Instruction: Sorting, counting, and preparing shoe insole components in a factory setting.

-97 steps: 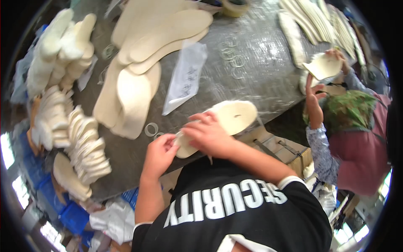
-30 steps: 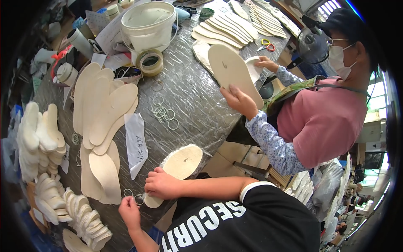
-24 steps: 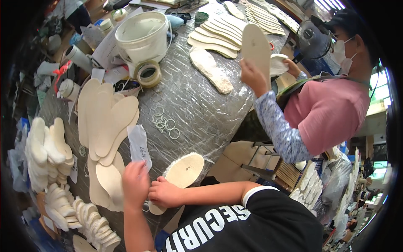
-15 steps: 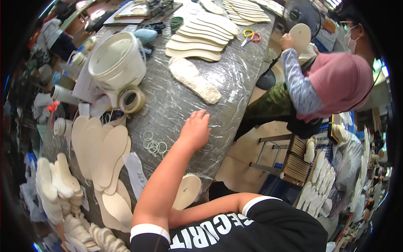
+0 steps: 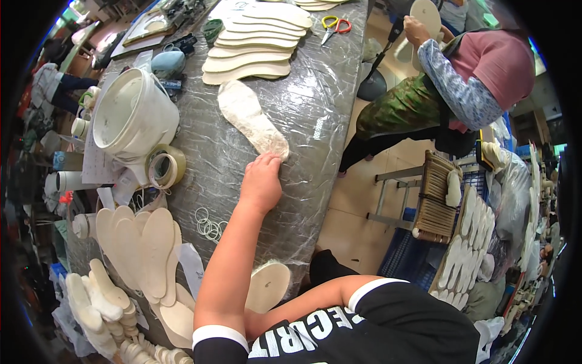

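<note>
My left arm stretches up over the table, and my left hand [image 5: 262,185] has its fingertips at the near end of a fluffy off-white insole [image 5: 251,118]. The fingers are extended and touch its edge; the insole lies flat. My right forearm [image 5: 303,309] crosses in front of my body to the left. Behind my left forearm the right hand is hidden, so its fingers do not show. Close to it, a beige insole [image 5: 270,285] with a small mark and a fuzzy edge shows beside my left forearm, tilted at the table's near edge.
Stacked insoles [image 5: 257,42] and scissors [image 5: 333,29] lie farther along the plastic-covered table [image 5: 315,139]. At left are a white bucket [image 5: 136,112], tape rolls [image 5: 165,167], rubber rings [image 5: 210,225] and fanned insoles [image 5: 142,255]. A co-worker [image 5: 467,79] holds an insole beside a stool [image 5: 436,197].
My left hand has moved from just short of the fluffy insole to its near end. The view has shifted, and the co-worker has changed posture.
</note>
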